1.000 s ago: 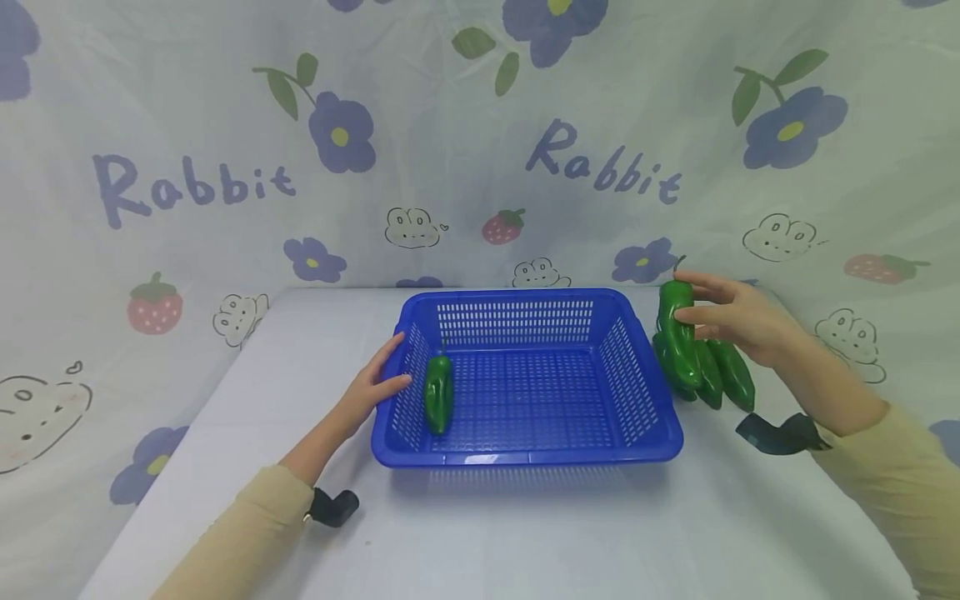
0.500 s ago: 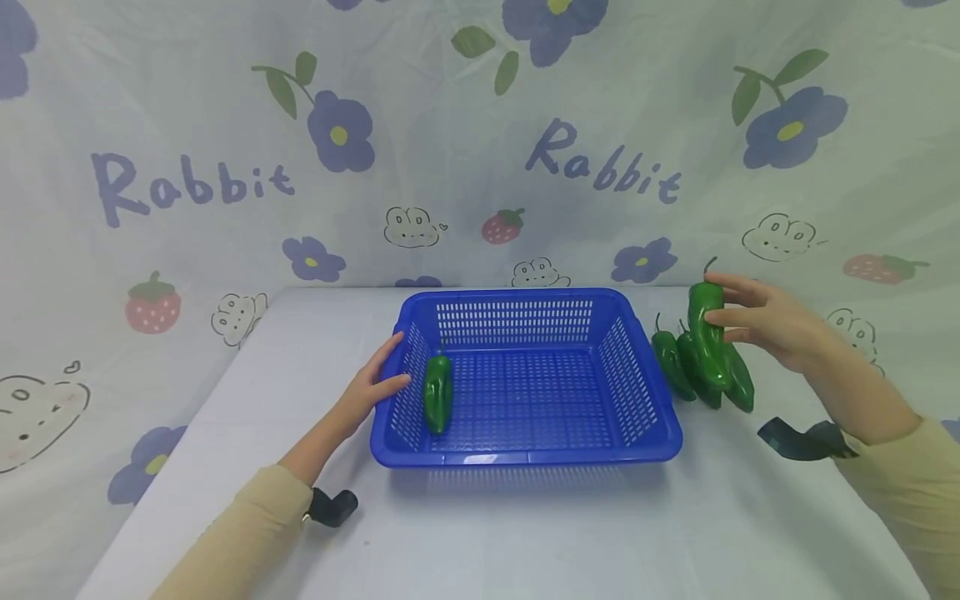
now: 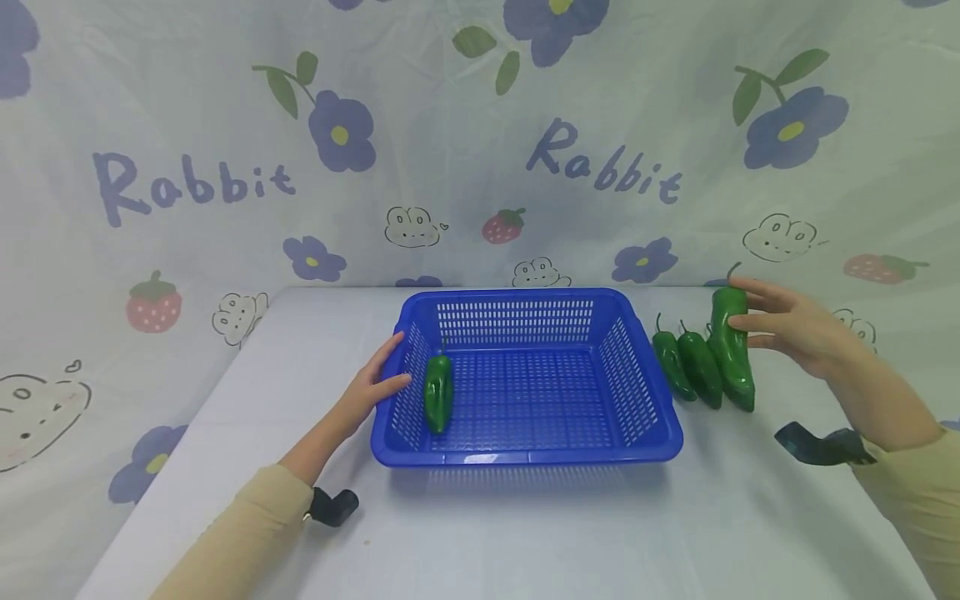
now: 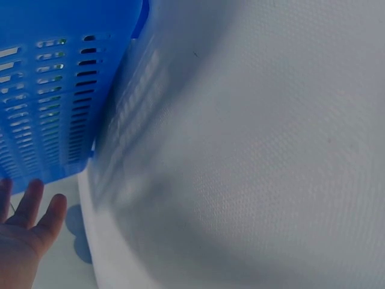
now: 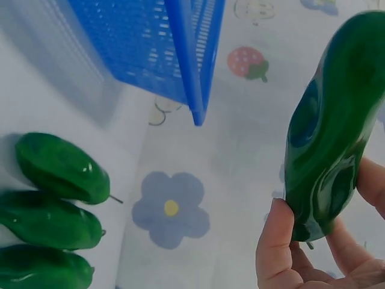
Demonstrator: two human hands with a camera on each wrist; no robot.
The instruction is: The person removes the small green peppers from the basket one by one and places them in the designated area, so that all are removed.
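Observation:
My right hand [image 3: 798, 329] grips a long glossy green pepper [image 3: 726, 321] near its stem end, raised over the table right of the basket. In the right wrist view, thumb and fingers close around that pepper [image 5: 331, 126]. Below it several more lie side by side, among them a green pepper [image 3: 673, 365] nearest the basket and another green pepper [image 3: 701, 371]; the farthest right is mostly hidden in the head view. My left hand [image 3: 369, 385] rests on the left rim of a blue plastic basket [image 3: 525, 457], fingers fairly straight. One green pepper [image 3: 438, 396] lies inside, along its left wall.
The white table [image 3: 510, 533] extends in front of the basket and to both sides. A patterned cloth [image 3: 465, 150] hangs behind it. A black wrist-worn device [image 3: 821, 444] sits at the right wrist, and a similar black device [image 3: 334, 507] at the left.
My right hand has carried the pepper to the right, from beside the basket's right rim to over the farthest pepper, uncovering the nearer ones. The left hand and basket have stayed put.

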